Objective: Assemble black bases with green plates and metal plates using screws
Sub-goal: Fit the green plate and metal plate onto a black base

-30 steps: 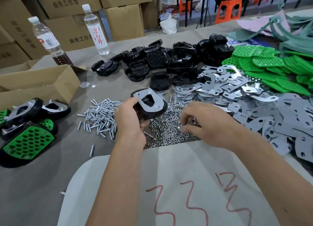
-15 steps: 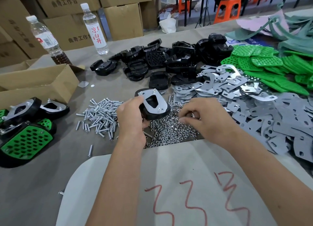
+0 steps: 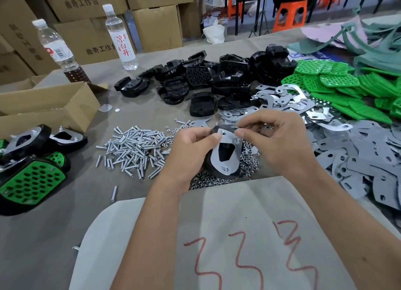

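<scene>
My left hand grips a black base that carries a metal plate, held tilted above a pile of nuts. My right hand has its thumb and forefinger pinched at the plate's upper right corner, on something too small to make out, probably a nut. A heap of screws lies left of my hands. Loose black bases are piled at the back. Metal plates spread to the right, with green plates beyond them.
Finished assemblies lie at the left edge beside an open cardboard box. Two bottles stand at the back left. Grey plates cover the right side. A white board with red marks lies under my forearms.
My right hand left the nut pile and came up to the plate's upper corner. My left hand turned the base so its narrow end points toward me.
</scene>
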A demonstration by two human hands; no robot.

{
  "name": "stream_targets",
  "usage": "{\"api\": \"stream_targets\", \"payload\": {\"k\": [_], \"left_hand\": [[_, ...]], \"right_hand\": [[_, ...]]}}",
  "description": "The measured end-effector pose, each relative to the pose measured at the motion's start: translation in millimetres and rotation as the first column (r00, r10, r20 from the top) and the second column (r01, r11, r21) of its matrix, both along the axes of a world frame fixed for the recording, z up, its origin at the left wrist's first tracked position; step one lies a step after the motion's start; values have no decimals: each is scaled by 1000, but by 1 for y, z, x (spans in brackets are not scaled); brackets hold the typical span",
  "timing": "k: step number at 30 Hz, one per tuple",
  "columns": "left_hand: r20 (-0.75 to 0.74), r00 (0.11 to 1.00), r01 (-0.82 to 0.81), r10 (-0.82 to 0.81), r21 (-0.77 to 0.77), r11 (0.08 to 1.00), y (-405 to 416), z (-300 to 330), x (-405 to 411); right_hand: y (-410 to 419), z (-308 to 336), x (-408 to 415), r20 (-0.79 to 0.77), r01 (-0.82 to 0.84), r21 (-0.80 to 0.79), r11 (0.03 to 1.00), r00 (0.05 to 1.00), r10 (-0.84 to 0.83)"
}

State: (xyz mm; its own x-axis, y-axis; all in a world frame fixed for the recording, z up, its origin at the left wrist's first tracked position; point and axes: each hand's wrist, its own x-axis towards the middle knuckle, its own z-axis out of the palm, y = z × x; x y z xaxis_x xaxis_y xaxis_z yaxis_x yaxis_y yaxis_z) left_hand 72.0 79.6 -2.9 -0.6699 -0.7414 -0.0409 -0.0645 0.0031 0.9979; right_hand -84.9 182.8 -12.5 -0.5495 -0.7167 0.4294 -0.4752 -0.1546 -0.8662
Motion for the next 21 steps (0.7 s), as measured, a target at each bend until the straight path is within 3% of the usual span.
{"api": "stream_targets", "payload": {"k": [6,16,21], "left_hand": [[14,992,126,-126,0,992,2,-4,-1],[76,981,175,-177,33,984,-2,-4,0],[56,984,167,-169,45,985,-3,-6,0]], "right_hand": [[-1,0,4,-139,-131,50,990,981,137],[3,-1,-5,-10,-273,80,959,962,274],[0,-3,-1,30,-230,79,970,973,228]]}}
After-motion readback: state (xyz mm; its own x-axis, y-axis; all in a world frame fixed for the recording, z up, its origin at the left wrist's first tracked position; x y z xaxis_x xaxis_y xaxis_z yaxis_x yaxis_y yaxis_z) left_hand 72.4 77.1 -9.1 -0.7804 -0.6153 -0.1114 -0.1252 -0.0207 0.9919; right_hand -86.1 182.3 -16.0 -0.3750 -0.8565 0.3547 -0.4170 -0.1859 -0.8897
